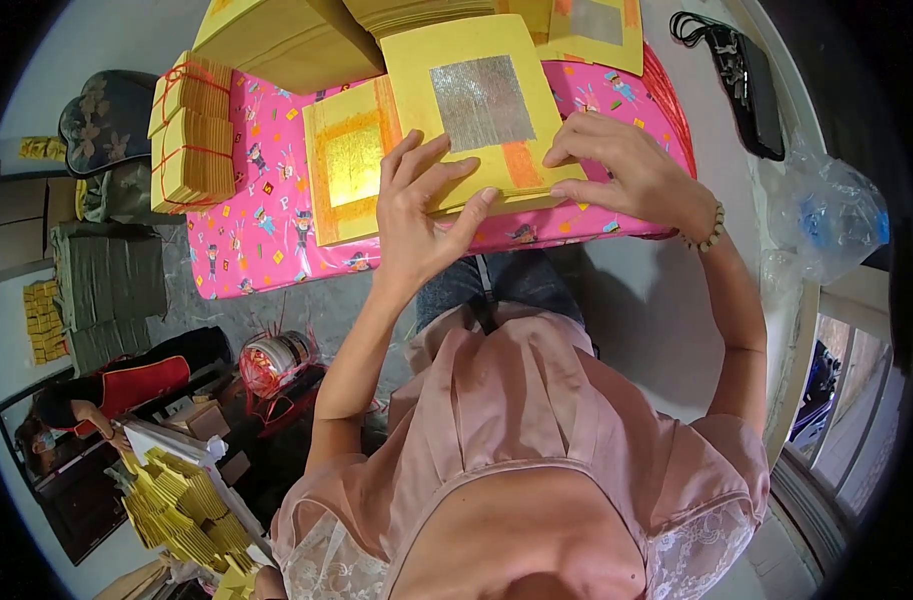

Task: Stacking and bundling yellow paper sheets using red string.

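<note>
In front of me is a stack of yellow paper sheets (416,70); its top sheet has a silver foil square (484,102) and an orange patch by the near edge. My left hand (421,205) rests over the near left corner, its fingers spread on the paper and its thumb along the front edge. At the near right corner my right hand (621,170) pinches the stack's edge, thumb low and fingers on top. Left of this stack lies another yellow stack (311,130) with a gold foil square (353,163). How many sheets either hand grips cannot be seen.
A pink patterned cover (266,265) lies on the table. Bundles tied with red string (191,160) stand at its left; taller yellow stacks (276,45) rise behind. A black pouch (744,90) and clear plastic bag (836,220) lie right. Another person (141,390) works lower left beside yellow paper piles (181,505).
</note>
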Action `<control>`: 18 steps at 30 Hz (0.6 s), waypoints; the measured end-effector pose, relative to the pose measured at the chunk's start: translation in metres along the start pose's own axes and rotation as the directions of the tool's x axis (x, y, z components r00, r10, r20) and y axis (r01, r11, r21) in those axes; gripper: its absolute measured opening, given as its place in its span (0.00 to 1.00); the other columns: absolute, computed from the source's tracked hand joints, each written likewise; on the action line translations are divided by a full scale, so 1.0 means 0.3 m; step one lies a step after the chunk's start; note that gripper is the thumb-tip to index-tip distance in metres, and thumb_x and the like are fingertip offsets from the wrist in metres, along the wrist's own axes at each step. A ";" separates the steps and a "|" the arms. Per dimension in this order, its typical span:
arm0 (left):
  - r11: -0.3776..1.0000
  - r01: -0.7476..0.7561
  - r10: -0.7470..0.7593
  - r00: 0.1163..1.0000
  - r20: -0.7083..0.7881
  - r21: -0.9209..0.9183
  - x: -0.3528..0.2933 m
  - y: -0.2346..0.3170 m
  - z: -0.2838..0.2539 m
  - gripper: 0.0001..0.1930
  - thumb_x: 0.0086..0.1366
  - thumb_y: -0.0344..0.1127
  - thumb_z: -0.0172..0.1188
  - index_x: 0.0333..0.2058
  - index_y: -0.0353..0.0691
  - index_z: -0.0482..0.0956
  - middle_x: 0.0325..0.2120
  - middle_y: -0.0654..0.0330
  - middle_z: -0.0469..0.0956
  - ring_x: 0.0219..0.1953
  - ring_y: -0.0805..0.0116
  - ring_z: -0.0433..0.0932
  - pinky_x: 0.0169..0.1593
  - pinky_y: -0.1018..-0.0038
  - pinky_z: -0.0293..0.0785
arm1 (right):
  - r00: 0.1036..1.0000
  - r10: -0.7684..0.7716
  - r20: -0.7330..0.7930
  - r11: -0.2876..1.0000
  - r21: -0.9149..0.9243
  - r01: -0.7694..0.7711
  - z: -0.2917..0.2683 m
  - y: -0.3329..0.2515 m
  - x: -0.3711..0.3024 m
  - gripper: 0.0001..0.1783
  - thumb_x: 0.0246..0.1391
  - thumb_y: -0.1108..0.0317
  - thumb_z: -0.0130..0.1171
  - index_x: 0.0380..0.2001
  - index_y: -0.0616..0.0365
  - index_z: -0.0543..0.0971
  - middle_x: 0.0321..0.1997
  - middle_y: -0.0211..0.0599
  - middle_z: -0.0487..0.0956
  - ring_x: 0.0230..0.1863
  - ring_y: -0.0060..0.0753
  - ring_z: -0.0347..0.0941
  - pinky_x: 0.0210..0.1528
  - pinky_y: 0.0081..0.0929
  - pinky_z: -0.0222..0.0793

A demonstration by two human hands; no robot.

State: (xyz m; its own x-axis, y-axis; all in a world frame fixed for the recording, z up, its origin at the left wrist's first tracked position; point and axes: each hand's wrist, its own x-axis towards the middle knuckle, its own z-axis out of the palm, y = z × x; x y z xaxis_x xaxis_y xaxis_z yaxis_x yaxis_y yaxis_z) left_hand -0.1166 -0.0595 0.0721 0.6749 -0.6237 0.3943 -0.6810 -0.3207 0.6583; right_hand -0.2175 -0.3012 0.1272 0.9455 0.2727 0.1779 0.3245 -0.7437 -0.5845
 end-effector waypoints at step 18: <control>0.997 -0.019 0.011 0.994 0.108 0.074 0.067 0.008 -0.064 0.19 0.52 0.46 0.68 0.38 0.41 0.85 0.41 0.52 0.80 0.51 0.49 0.72 0.55 0.60 0.65 | 0.979 -0.159 -0.130 0.936 -0.336 0.108 0.025 0.005 0.031 0.12 0.51 0.64 0.60 0.37 0.60 0.77 0.35 0.38 0.77 0.37 0.41 0.74 0.38 0.33 0.69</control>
State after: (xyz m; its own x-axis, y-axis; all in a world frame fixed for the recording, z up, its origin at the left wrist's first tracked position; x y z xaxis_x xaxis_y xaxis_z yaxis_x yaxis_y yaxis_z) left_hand -0.0991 -0.0592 0.0938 0.6330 -0.7004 0.3297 -0.7128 -0.3611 0.6013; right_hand -0.2085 -0.2952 0.1220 0.8771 0.3063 0.3701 0.4147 -0.8716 -0.2615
